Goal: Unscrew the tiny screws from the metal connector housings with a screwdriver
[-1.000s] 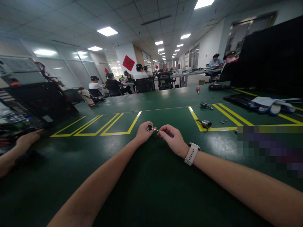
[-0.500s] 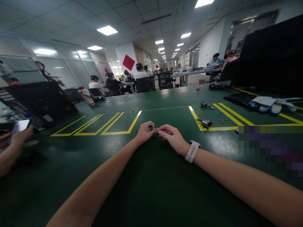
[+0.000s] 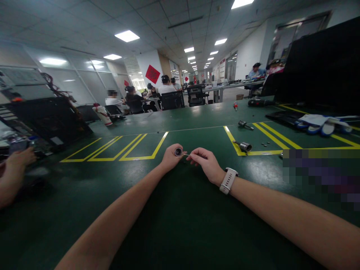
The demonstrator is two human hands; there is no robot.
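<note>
Left hand [image 3: 170, 158] pinches small round dark metal ring [image 3: 178, 152] face-up; right hand [image 3: 206, 165] fingers pinch thin metal pin [image 3: 185, 154], lying level, tip just right of ring.

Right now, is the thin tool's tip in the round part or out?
In, as far as shows: the thin tool runs from the right hand to the round part pinched in the left hand; depth unclear.

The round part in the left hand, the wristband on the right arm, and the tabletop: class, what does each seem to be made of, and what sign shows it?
Round part: likely metal, a shiny silver rim around a dark centre.
Wristband: probably rubber or silicone, matte pale grey with strap holes.
Tabletop: seemingly a green rubber or vinyl mat with a soft sheen and yellow marking lines.
</note>
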